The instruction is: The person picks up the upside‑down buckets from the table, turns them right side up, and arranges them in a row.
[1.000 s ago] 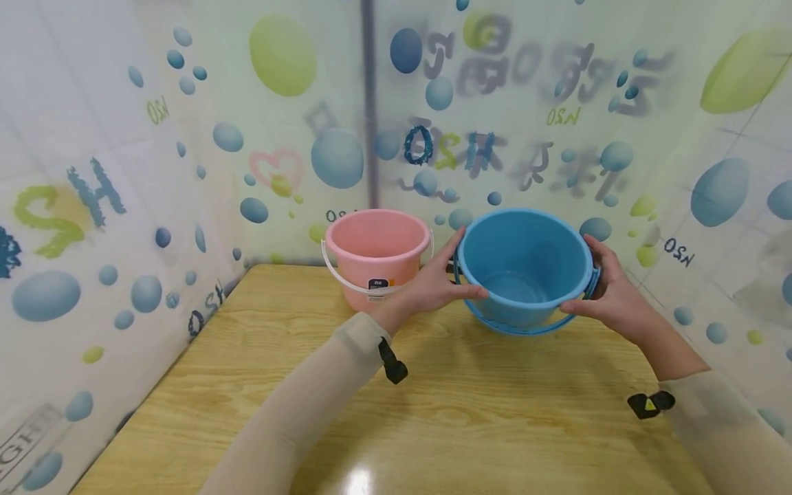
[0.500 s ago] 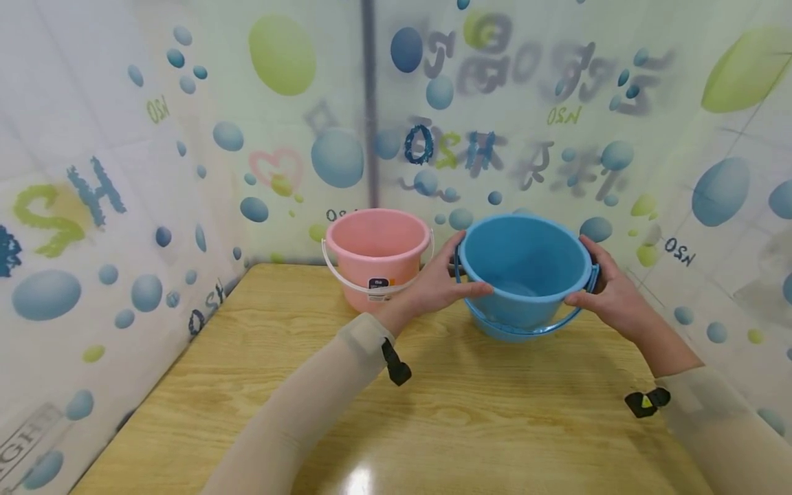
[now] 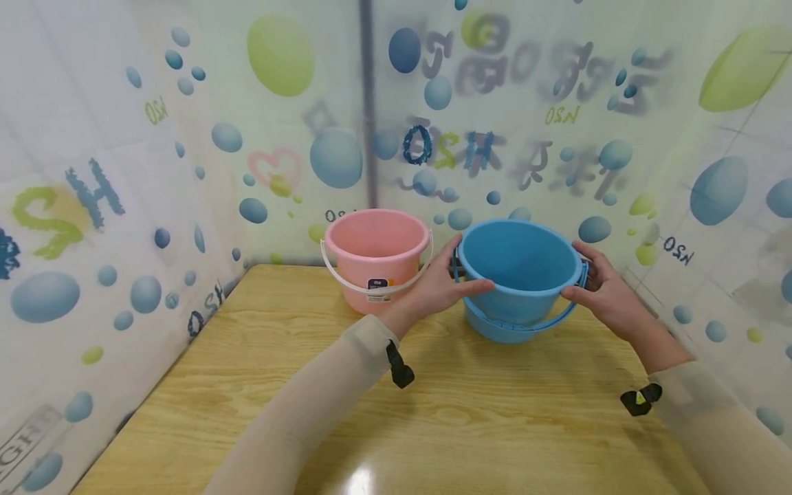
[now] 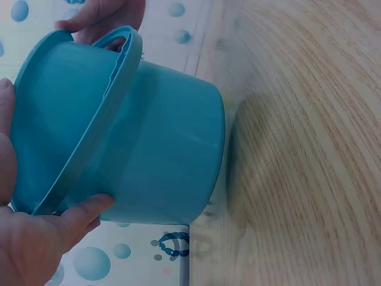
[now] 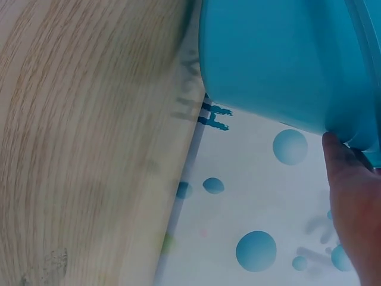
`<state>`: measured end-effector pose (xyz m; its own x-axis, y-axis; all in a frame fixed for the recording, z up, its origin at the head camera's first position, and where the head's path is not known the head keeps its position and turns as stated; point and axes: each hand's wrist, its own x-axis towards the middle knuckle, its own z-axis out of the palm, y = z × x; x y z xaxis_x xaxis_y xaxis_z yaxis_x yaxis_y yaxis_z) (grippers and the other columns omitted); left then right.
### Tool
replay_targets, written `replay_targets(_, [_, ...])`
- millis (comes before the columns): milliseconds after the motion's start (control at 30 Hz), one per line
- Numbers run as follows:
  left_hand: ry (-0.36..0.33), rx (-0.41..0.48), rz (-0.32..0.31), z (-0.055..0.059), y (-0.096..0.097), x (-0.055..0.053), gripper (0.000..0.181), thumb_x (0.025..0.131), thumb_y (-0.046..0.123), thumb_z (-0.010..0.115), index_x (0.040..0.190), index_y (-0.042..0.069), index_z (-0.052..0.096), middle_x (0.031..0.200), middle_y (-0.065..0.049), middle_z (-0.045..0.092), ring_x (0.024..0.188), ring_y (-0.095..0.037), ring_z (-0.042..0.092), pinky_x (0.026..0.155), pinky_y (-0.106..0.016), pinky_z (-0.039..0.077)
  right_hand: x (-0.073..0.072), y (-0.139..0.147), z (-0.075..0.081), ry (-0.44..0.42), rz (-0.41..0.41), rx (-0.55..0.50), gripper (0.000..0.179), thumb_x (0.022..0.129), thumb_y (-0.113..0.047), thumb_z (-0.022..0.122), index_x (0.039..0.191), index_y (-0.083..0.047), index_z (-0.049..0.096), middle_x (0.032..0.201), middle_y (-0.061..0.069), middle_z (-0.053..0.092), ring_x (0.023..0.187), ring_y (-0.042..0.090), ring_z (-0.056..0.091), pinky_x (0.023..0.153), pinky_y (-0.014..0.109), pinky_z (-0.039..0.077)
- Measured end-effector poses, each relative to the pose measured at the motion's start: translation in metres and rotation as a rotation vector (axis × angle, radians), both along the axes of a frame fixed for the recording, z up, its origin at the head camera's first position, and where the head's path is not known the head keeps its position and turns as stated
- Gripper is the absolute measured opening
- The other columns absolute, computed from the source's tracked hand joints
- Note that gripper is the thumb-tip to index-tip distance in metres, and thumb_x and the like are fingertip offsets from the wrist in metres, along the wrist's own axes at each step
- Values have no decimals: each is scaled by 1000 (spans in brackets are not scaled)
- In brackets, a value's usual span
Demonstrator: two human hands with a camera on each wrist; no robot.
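Note:
A blue plastic bucket point(image 3: 513, 309) is gripped by both hands at opposite sides of its rim, close over the right back of the table. Its opening faces up and slightly toward me, and its blue handle point(image 3: 559, 318) hangs down across the front. My left hand point(image 3: 442, 283) has its thumb along the near rim and its fingers at the outer side. On the other side, my right hand point(image 3: 609, 294) pinches the rim near the handle joint. The left wrist view shows the blue wall point(image 4: 166, 143) and a shadow beside the base. Left of it stands a pink bucket point(image 3: 354, 271) with a white handle.
The wood-grain table point(image 3: 470, 419) reaches back to a patterned curtain point(image 3: 278, 227) with blue and green bubbles, which also closes off both sides. My left forearm point(image 3: 309, 405) crosses in front of the pink bucket.
The blue bucket's rim has come down and its opening has tipped back to a more upright stance. The right hand has moved slightly left and down with it. The pink bucket stays put.

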<state>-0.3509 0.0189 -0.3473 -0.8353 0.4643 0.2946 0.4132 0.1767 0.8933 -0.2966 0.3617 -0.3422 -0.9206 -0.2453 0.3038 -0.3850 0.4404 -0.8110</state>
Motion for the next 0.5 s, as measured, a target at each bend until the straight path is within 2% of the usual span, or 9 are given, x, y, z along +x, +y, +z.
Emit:
replay_targets(100, [-9,-8,23,-2,2,-1,114,93,46,90,178,35,14,174,-6,45,154,-28,53,122,-56,50,-3,2,-2,-36,-7,33,90,113,-16,62,178,-14,-1,173,36,30,148,28,51,94,7,50])
replay_targets(167, [-19,-11,35,-4,3,-1,114,92,47,90,178,34,15,174,-6,45,155,-29,51,122,-56,50,-5,2,-4,-60,-23,66,89,115,-21,61,178,-15,-2,173,35,31,153,46,45,92,6,48])
replay_targets(267, [-30,-22,52,-8,5,-2,115,92,50,89,178,30,16,173,-7,46,156,-30,50,122,-56,50,-7,3,-8,-84,-44,101,90,115,-28,60,178,-14,-3,175,34,29,156,60,35,91,4,46])
replay_targets(333, [-33,-25,58,-11,7,-3,114,93,50,88,178,29,16,174,-8,45,156,-30,50,121,-56,50,-8,3,-10,-93,-44,90,88,116,-27,58,178,-13,-3,175,34,28,157,60,35,91,4,47])
replay_targets(400, [-24,-30,67,-13,8,-5,114,94,51,87,178,27,15,174,-8,44,156,-30,49,121,-57,50,-9,3,-12,-98,-31,62,85,117,-26,55,178,-12,-3,175,35,27,155,55,40,93,5,49])
replay_targets(500, [-17,-27,81,-15,9,-6,113,94,51,87,178,29,15,174,-8,43,157,-31,48,120,-58,50,-11,2,-14,-100,-4,15,82,118,-26,52,177,-11,-3,175,36,26,148,32,53,95,6,51])
